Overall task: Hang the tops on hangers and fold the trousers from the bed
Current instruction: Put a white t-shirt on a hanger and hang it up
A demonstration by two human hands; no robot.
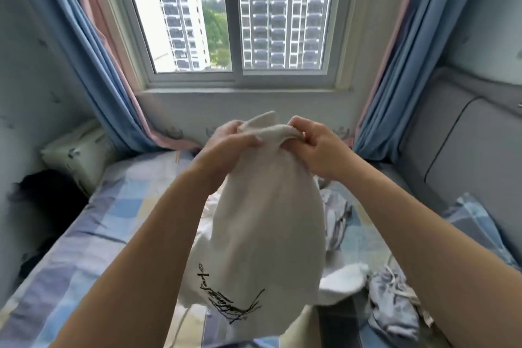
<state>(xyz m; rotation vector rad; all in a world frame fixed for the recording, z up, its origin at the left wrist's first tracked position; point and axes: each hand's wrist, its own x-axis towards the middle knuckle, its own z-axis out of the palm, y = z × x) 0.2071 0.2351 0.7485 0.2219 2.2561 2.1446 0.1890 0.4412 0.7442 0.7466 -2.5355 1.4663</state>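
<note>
A white top (pixel 265 223) with black scribbled lettering near its lower edge hangs bunched in the air over the bed (pixel 93 223). My left hand (pixel 226 147) grips its gathered upper end from the left. My right hand (pixel 313 147) pinches the same bunched edge from the right. Both hands sit close together at chest height in front of the window. A wooden piece, perhaps a hanger (pixel 177 156), pokes out on the bed behind my left wrist. No other hanger shows.
More clothes lie on the checked bed sheet: grey garments (pixel 336 217) behind the top and a grey-and-white heap (pixel 392 305) at the lower right. A pillow (pixel 76 155) stands at the far left corner. A grey padded headboard (pixel 463 150) runs along the right. Blue curtains (pixel 96 70) flank the window.
</note>
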